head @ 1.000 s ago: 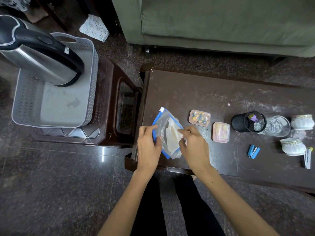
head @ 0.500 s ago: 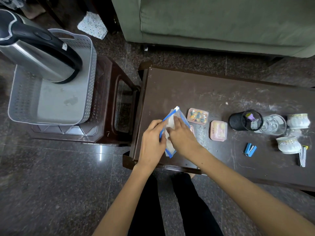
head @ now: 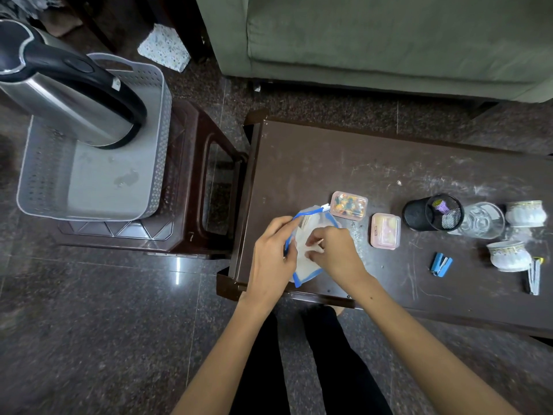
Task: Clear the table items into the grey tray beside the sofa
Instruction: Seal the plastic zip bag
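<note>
A clear zip pouch (head: 305, 266) with blue edging lies at the near left end of the dark brown table (head: 314, 163). My left hand (head: 273, 253) pinches its blue left edge. My right hand (head: 336, 254) presses its fingers into the pouch's middle, on the white paper inside. The grey perforated tray (head: 98, 187) sits on a brown stool at the left, with a steel kettle (head: 68, 91) standing in its far end.
On the table to the right are two small pink boxes (head: 349, 205) (head: 385, 231), a black mesh cup (head: 432, 211), a glass (head: 481, 220), two white ceramic pots (head: 525, 213) (head: 508, 255), a blue stapler (head: 440, 264) and a clip. A green sofa (head: 389, 40) stands behind.
My right hand has moved from the pouch's right edge onto its middle. The pouch has shifted and crumpled a little between both hands.
</note>
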Demonstrator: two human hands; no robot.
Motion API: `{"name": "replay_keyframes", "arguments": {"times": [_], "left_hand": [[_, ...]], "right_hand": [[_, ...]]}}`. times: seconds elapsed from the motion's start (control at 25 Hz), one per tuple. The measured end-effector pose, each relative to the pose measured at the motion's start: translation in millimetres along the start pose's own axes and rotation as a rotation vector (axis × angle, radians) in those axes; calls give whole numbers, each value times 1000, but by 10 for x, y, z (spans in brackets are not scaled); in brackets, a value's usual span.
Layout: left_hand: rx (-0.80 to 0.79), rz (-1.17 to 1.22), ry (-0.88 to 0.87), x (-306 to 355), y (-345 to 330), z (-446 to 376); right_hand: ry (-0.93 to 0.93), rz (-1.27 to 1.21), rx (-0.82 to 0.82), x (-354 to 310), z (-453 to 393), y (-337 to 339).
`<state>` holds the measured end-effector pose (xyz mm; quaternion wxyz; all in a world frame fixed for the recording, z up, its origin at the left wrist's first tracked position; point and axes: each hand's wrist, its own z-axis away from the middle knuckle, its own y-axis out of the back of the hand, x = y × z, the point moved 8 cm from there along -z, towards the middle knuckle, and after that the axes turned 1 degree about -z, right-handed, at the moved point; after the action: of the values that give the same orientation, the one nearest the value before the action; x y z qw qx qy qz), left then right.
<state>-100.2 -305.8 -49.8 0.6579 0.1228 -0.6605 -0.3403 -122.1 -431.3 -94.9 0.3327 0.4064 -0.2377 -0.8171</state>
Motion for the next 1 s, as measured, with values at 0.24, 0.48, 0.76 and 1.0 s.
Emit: {"name": "replay_keyframes", "arguments": {"times": [0.24, 0.48, 0.76, 1.0], "left_hand": [[23, 22, 38, -62, 27, 12], [49, 45, 109, -103, 66, 49], [65, 149, 205, -138, 79, 96], [57, 279, 200, -123, 40, 112]], "right_hand": [[53, -18, 16, -104, 95, 54], [172, -389, 334, -127, 513, 632], [118, -590, 703, 70, 825, 1144], [44, -79, 313, -100, 344, 691]]}}
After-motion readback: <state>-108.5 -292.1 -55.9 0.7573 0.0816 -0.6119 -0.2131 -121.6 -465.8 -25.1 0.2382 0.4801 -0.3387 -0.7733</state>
